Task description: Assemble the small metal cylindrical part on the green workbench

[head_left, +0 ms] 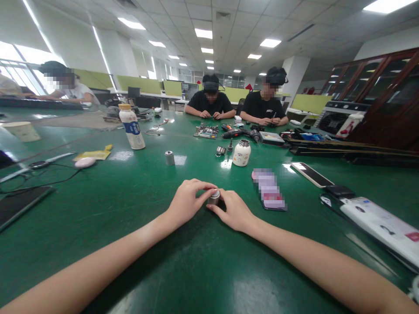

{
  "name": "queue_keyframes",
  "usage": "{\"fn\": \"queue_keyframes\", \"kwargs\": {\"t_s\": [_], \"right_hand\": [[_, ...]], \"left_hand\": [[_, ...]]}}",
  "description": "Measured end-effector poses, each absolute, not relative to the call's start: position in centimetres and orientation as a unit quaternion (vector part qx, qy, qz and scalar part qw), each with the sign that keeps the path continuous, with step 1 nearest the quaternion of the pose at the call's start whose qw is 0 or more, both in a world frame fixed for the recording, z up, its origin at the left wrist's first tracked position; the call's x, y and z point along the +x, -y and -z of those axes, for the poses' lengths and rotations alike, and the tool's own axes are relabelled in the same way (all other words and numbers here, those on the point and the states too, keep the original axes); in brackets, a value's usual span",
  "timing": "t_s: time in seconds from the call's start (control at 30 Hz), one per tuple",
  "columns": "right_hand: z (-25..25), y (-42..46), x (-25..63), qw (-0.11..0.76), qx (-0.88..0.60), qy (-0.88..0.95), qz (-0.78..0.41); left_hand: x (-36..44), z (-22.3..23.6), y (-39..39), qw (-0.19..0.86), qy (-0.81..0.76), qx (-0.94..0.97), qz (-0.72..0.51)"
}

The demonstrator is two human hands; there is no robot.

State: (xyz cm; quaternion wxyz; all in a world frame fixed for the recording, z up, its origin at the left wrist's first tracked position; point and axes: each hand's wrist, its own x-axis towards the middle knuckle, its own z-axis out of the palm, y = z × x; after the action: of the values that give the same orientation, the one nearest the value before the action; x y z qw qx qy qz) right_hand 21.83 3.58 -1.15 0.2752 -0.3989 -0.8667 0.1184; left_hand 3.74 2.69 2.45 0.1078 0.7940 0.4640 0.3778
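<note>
With fingers of left hand [186, 200] and right hand [236, 211] narrowly parted, pinches metallic cylinder [214, 199], front-left of rounded cream bottle [241, 155], on glossy green tabletop [170, 274].

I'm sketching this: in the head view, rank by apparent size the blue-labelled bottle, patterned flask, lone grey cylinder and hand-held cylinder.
1. Blue-labelled bottle
2. Patterned flask
3. Lone grey cylinder, hand-held cylinder: unranked, since fingers partly cover the latter
</note>
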Motion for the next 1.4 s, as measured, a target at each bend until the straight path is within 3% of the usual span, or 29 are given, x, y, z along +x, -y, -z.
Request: {"fn": "queue_keyframes", "kwargs": {"t_s": [0.5,0.73,1.0,1.27,1.4], "right_hand": [[1.2,-3.5,21.8,0.271,-0.407,0.863,-0.124],[0.9,-3.6,21.9,0.278,-0.414,0.854,-0.146],[0.8,-3.6,22.1,0.284,-0.419,0.846,-0.166],[0.9,-3.6,22.0,0.281,-0.418,0.851,-0.15],[1.1,-3.6,22.0,0.279,-0.414,0.854,-0.144]], "left_hand": [[3.4,-1.9,-3.5,0.157,-0.423,0.803,-0.388],[3.4,-1.1,-3.3,0.083,-0.485,0.727,-0.479],[0.9,1.9,-4.6,0.042,-0.611,0.719,-0.328],[2.8,-1.0,-3.6,0.05,-0.503,0.725,-0.468],[4.2,-1.8,-2.8,0.105,-0.471,0.753,-0.448]]}}
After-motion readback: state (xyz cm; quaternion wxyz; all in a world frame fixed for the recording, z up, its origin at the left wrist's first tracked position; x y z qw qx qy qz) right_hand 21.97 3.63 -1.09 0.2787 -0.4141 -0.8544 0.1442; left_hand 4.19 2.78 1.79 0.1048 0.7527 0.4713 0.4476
